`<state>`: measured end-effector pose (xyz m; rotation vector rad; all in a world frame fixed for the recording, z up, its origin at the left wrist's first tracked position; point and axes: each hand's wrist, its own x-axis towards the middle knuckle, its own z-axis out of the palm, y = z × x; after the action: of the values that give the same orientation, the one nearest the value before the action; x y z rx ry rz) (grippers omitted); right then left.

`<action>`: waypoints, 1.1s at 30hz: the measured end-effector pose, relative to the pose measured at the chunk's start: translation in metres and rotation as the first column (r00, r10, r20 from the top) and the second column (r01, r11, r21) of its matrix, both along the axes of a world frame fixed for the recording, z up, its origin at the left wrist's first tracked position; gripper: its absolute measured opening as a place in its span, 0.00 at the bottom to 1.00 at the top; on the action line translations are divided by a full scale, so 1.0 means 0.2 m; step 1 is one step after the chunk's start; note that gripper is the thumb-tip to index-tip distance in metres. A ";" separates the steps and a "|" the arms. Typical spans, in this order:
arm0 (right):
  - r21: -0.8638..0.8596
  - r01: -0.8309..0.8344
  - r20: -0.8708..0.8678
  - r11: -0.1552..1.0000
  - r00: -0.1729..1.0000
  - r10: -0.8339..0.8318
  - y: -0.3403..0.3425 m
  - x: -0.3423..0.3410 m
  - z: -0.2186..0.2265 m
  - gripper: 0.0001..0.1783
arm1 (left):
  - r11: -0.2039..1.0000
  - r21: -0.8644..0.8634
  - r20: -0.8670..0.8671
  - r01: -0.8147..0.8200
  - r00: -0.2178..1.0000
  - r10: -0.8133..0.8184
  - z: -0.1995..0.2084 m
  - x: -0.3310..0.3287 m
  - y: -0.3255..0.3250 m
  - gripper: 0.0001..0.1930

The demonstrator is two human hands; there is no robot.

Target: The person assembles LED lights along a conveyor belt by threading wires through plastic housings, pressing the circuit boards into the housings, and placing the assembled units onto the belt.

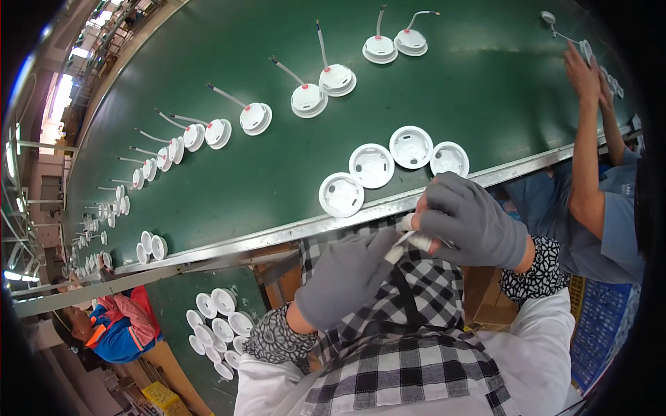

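Note:
My left hand (350,281) and my right hand (472,222), both in grey gloves with bare fingertips on the right, meet in front of my checked apron (409,360), just off the belt's near edge. Their fingers are closed around a small white piece (415,239), partly hidden and too blurred to name. Just beyond my hands, several round white plastic covers (371,166) lie in a row on the green belt (277,166), hollow side up. The rightmost cover (449,159) is closest to my right hand.
Along the belt's far side runs a line of white round fixtures (309,100) with grey cables sticking up. A metal rail (277,240) edges the belt. More covers (223,329) sit on a lower green surface at left. A co-worker's hands (586,73) work at right; another person (114,326) sits at left.

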<state>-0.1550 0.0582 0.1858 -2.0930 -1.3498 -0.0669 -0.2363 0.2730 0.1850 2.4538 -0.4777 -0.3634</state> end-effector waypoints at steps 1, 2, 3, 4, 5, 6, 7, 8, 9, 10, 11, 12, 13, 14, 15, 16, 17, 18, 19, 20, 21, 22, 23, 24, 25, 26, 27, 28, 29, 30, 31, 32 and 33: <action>0.034 0.028 -0.010 0.999 1.000 -0.027 0.01 -0.01 -0.01 0.25 | 0.994 -0.110 -0.034 -0.016 0.999 0.012 -0.02 -0.02 0.02 0.17; 0.068 0.055 -0.020 0.996 0.998 -0.054 0.01 -0.03 -0.03 0.29 | 0.994 -0.109 -0.042 -0.017 0.999 0.013 -0.04 -0.05 0.04 0.17; 0.085 0.220 -0.105 0.972 0.972 -0.211 -0.03 -0.06 -0.12 0.42 | 0.979 -0.191 0.048 -0.074 0.995 0.085 -0.07 -0.08 0.05 0.17; 0.089 0.206 -0.111 0.974 0.974 -0.196 -0.06 -0.07 -0.14 0.42 | 0.953 -0.272 0.134 -0.134 0.975 0.176 -0.08 -0.11 0.07 0.19; 0.023 0.238 -0.438 0.971 0.876 -0.204 -0.10 -0.08 -0.15 0.47 | 0.951 -0.272 0.131 -0.144 0.974 0.185 -0.10 -0.12 0.08 0.19; -0.052 0.245 -0.710 0.968 0.673 -0.208 -0.11 -0.08 -0.16 0.53 | 0.962 -0.206 0.211 -0.182 0.951 0.225 -0.11 -0.13 0.08 0.17; 0.194 0.218 -0.933 0.956 0.341 0.112 -0.11 -0.11 -0.19 0.45 | 0.966 -0.146 0.286 -0.213 0.926 0.247 -0.14 -0.13 0.07 0.15; 0.193 0.214 -0.935 0.957 0.335 0.114 -0.07 -0.16 -0.19 0.45 | 0.965 -0.144 0.281 -0.218 0.926 0.252 -0.15 -0.14 0.07 0.15; 0.279 0.254 -0.960 0.926 0.041 0.278 -0.01 -0.23 -0.19 0.40 | 0.974 -0.051 0.345 -0.222 0.911 0.225 -0.16 -0.14 0.07 0.14; 0.332 0.333 -0.875 0.883 -0.240 0.419 0.02 -0.29 -0.17 0.37 | 0.977 0.031 0.403 -0.212 0.897 0.182 -0.17 -0.12 0.06 0.13; 0.331 0.335 -0.874 0.882 -0.244 0.420 0.06 -0.32 -0.18 0.37 | 0.977 0.033 0.399 -0.211 0.899 0.181 -0.18 -0.13 0.06 0.13; 0.276 0.410 -0.877 0.869 -0.263 0.403 0.10 -0.34 -0.19 0.32 | 0.978 0.041 0.420 -0.202 0.892 0.167 -0.19 -0.14 0.06 0.12; 0.219 0.485 -0.879 0.847 -0.279 0.387 0.11 -0.36 -0.20 0.28 | 0.981 0.048 0.442 -0.189 0.885 0.149 -0.19 -0.13 0.07 0.11; 0.216 0.491 -0.878 0.844 -0.280 0.388 0.11 -0.35 -0.21 0.28 | 0.982 0.048 0.439 -0.183 0.887 0.144 -0.19 -0.14 0.09 0.11; 0.200 0.521 -0.878 0.830 -0.280 0.387 0.10 -0.33 -0.23 0.23 | 0.990 -0.017 0.314 -0.140 0.939 0.138 -0.18 -0.15 0.14 0.10; 0.185 0.546 -0.878 0.817 -0.282 0.387 0.09 -0.30 -0.24 0.18 | 0.990 -0.085 0.186 -0.113 0.974 0.127 -0.17 -0.17 0.19 0.09; 0.244 0.482 -0.861 0.842 -0.291 0.416 0.06 -0.28 -0.26 0.16 | 0.990 -0.086 0.179 -0.109 0.976 0.122 -0.16 -0.18 0.24 0.09; 0.238 0.487 -0.860 0.840 -0.297 0.416 0.02 -0.25 -0.26 0.16 | 0.990 -0.133 0.058 -0.045 0.997 0.053 -0.13 -0.19 0.30 0.09; 0.204 0.368 -0.919 0.907 -0.247 0.306 -0.01 -0.21 -0.25 0.16 | 0.983 -0.185 -0.063 0.005 0.998 -0.017 -0.11 -0.21 0.37 0.09; 0.147 0.253 -0.964 0.956 -0.180 0.196 -0.05 -0.19 -0.25 0.16 | 0.967 -0.250 -0.193 -0.055 0.981 0.006 -0.07 -0.22 0.44 0.09; 0.140 0.217 -0.979 0.966 -0.115 0.167 -0.10 -0.20 -0.26 0.16 | 0.946 -0.306 -0.308 -0.110 0.951 0.011 -0.02 -0.22 0.50 0.09; 0.132 0.228 -0.980 0.965 -0.119 0.162 -0.14 -0.17 -0.27 0.16 | 0.945 -0.312 -0.314 -0.102 0.950 -0.001 -0.02 -0.24 0.57 0.09; 0.170 0.251 -0.970 0.953 -0.126 0.206 -0.17 -0.15 -0.26 0.17 | 0.886 -0.318 -0.406 -0.337 0.893 0.193 0.00 -0.27 0.65 0.11; 0.208 0.276 -0.959 0.939 -0.130 0.250 -0.19 -0.14 -0.25 0.17 | 0.779 -0.300 -0.496 -0.551 0.788 0.366 0.01 -0.29 0.68 0.13; 0.142 0.246 -0.979 0.959 -0.107 0.172 -0.14 -0.13 -0.23 0.19 | 0.776 -0.296 -0.503 -0.557 0.782 0.369 0.01 -0.27 0.63 0.13; 0.142 0.241 -0.978 0.960 -0.115 0.174 -0.11 -0.12 -0.24 0.19 | 0.755 -0.425 -0.433 -0.500 0.844 0.316 0.04 -0.21 0.51 0.14; 0.198 0.154 -0.977 0.968 -0.053 0.208 -0.10 -0.11 -0.25 0.20 | 0.723 -0.552 -0.346 -0.415 0.903 0.255 0.03 -0.14 0.38 0.15; 0.258 0.052 -0.966 0.965 0.010 0.258 -0.09 -0.10 -0.25 0.22 | 0.716 -0.611 -0.360 -0.338 0.924 0.130 -0.01 -0.11 0.27 0.17; 0.289 0.040 -0.957 0.957 -0.014 0.289 -0.05 -0.11 -0.25 0.21 | 0.703 -0.657 -0.361 -0.272 0.932 0.023 -0.02 -0.11 0.20 0.21; 0.297 0.030 -0.955 0.954 -0.005 0.298 -0.03 -0.11 -0.24 0.21 | 0.716 -0.632 -0.535 -0.297 0.835 -0.126 -0.01 -0.10 0.17 0.20; 0.228 0.016 -0.973 0.974 -0.020 0.228 -0.03 -0.13 -0.22 0.20 | 0.731 -0.611 -0.675 -0.303 0.682 -0.281 -0.02 -0.08 0.14 0.20; 0.168 -0.004 -0.985 0.986 -0.025 0.168 -0.02 -0.13 -0.20 0.20 | 0.737 -0.612 -0.661 -0.286 0.697 -0.278 -0.01 -0.07 0.12 0.20; 0.162 0.040 -0.984 0.986 -0.064 0.164 -0.01 -0.14 -0.16 0.19 | 0.734 -0.559 -0.742 -0.386 0.628 -0.234 0.01 -0.08 0.10 0.19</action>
<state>-0.1839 0.0567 0.1539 -1.1694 -0.3446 1.2297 -0.2526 0.2922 0.1864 1.3642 -0.0591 -0.9716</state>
